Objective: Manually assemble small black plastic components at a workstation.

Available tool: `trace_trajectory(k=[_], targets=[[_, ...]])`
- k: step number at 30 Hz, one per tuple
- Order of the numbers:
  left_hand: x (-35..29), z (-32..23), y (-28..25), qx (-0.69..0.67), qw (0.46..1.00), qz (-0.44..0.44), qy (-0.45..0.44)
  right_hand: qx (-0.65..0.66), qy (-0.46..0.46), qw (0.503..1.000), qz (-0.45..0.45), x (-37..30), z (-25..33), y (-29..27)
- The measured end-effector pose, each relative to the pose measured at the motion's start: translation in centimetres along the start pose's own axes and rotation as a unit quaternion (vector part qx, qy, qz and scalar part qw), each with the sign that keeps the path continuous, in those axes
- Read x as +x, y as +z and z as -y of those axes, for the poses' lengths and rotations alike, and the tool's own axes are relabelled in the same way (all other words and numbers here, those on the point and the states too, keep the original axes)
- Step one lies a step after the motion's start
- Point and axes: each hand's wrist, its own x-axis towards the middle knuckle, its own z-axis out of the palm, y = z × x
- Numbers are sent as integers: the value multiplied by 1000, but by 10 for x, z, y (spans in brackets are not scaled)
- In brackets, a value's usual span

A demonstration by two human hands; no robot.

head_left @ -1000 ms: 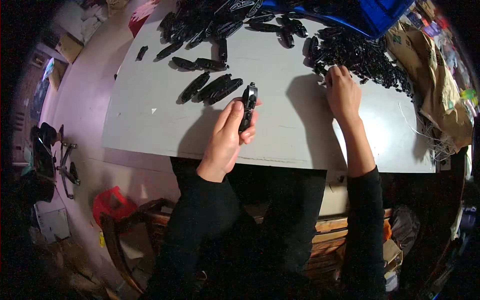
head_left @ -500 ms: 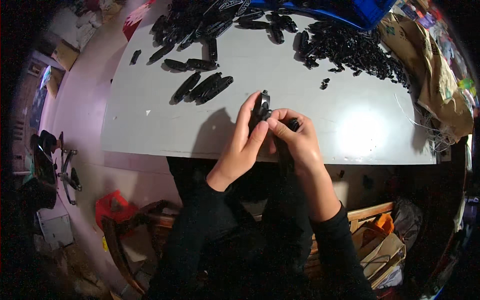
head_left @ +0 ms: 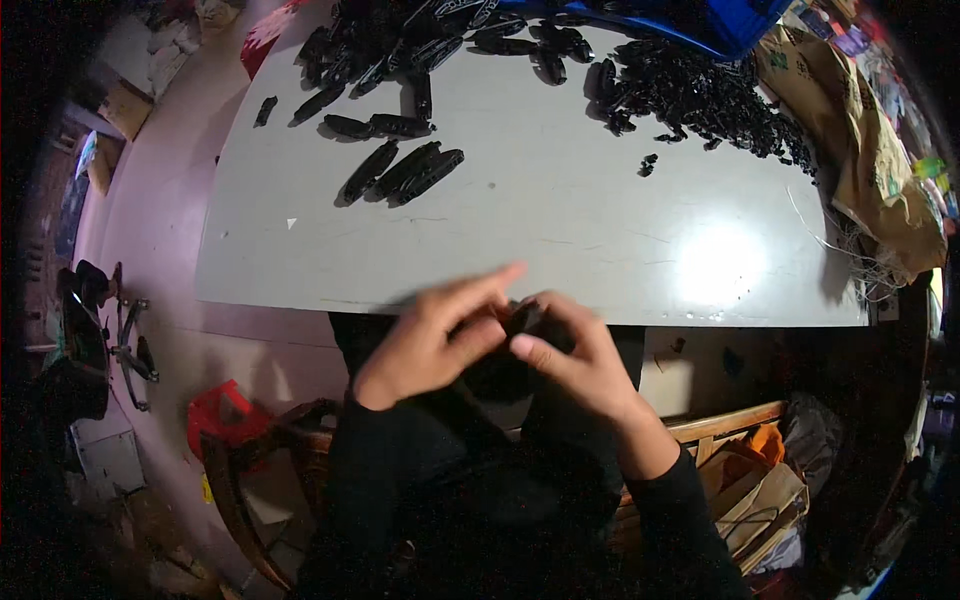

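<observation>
Both hands are held low at the table's near edge, blurred by motion. My left hand (head_left: 435,335) has its fingers stretched out and its thumb apart, with no grip visible. My right hand (head_left: 590,362) is curled, thumb and forefinger bent round a dark plastic part (head_left: 523,318). That part sits between the two hands and is mostly hidden by fingers. Beyond them on the white table (head_left: 560,220) lie several long, rounded black plastic parts (head_left: 430,177), side by side.
A heap of long black parts (head_left: 370,60) covers the far left. Tiny black pieces (head_left: 700,100) are heaped at the far right, before a blue bin (head_left: 740,30). Brown sacking (head_left: 860,140) hangs at the right edge. A wooden chair (head_left: 240,500) stands at lower left.
Both hands have dropped toward me, from over the tabletop to its near edge. My left hand has come off the black part it was holding with the right, its fingers now straighter.
</observation>
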Motion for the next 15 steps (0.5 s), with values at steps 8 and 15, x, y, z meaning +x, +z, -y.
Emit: trace_trajectory(k=[8,15], targets=[[47,48,-13,347,909,-190,-133,-335,-78,899,-272,51,-6,-86],[46,29,1,399,883,-144,-203,-292,-9,928,-233,83,-24,-150]])
